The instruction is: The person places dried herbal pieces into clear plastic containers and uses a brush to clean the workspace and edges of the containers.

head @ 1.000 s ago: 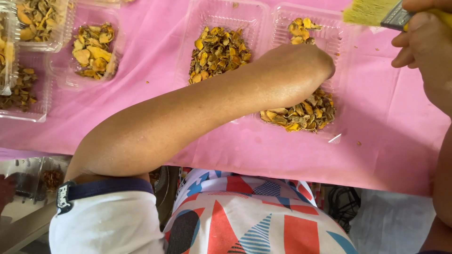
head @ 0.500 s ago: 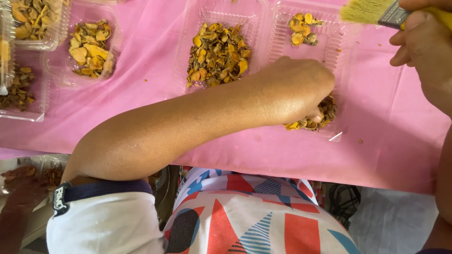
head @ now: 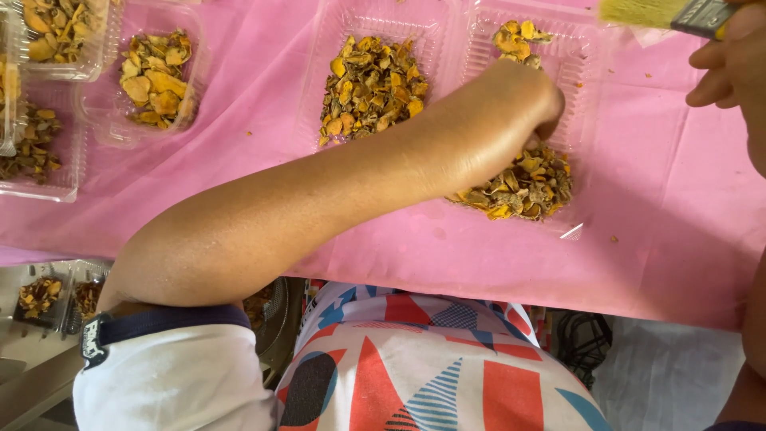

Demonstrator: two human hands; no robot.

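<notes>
Left hand [head: 519, 104] curls, grip hidden, into right clear plastic tray [head: 586, 64] of yellow-brown dried slices [head: 523, 183], only part-filled; neighbouring tray [head: 335, 48] looks full; right hand [head: 730, 68] clamps yellow-bristled brush [head: 666, 12] above pink-covered surface [head: 654, 239].

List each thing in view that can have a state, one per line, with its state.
Left hand: closed, reaching into the right tray.
Right hand: gripping the brush.
Brush: held above the table, bristles pointing left.
Right tray: open, two separate piles of dried pieces.
Middle tray: open, one heap.
Pink cloth: spread flat.
</notes>
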